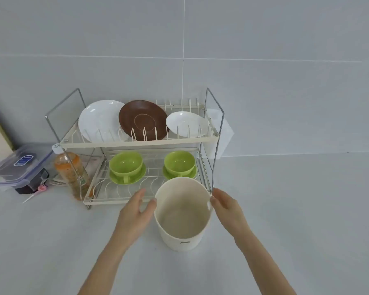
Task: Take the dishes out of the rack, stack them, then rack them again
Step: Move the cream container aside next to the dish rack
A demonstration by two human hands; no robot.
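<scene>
Nearest: a tall cream container, empty, upright on the pale counter just in front of the rack, with small dark lettering low on its wall. Left hand at its left side, fingers loosely spread, thumb tip touching the rim; palm not wrapped round the wall. Right hand at the right side, fingertips on or just at the rim; contact looks light, cannot tell if it bears any weight. Neither hand clamped; the two stand apart with the container between them. Risk, judged: a grip by fingertips only on a smooth, tall wall could slip, and the container could tip toward the rack and knock its front rail. Its far rim sits close to the right green cup, so a lift straight forward could catch that cup or its saucer. Behind: two-tier wire rack. Lower tier holds the left green cup and the right one, each on a green saucer. Upper tier holds a large white plate, a brown plate overlapping it, and a small white plate, all leaning in the slots; overlap means pulling one could drag its neighbour. Left of rack: an orange bottle touching the frame, and a clear lidded box.
</scene>
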